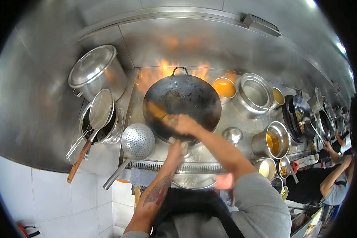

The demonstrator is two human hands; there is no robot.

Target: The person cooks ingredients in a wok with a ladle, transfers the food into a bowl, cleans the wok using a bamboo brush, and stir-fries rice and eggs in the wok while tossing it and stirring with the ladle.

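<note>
A large dark wok (193, 98) with a loop handle at its far side sits on the range, flames (166, 67) rising behind it. My right hand (181, 123) is closed around a blurred tan brush or whisk (157, 111), whose end lies against the wok's left inner wall. Lower down, my left hand (176, 150) grips a pale folded cloth (183, 147) at the wok's near rim. A perforated metal strainer (137, 141) lies left of the wok, and a metal ladle (232, 134) rests at its right.
At the left stand a lidded stockpot (98, 71) and a pot bearing a wire-mesh skimmer (101, 108). Pots of orange liquid (224, 87) and clear liquid (254, 92), plus an oil pot (272, 141), crowd the right side. Co-workers (330, 181) are at the far right.
</note>
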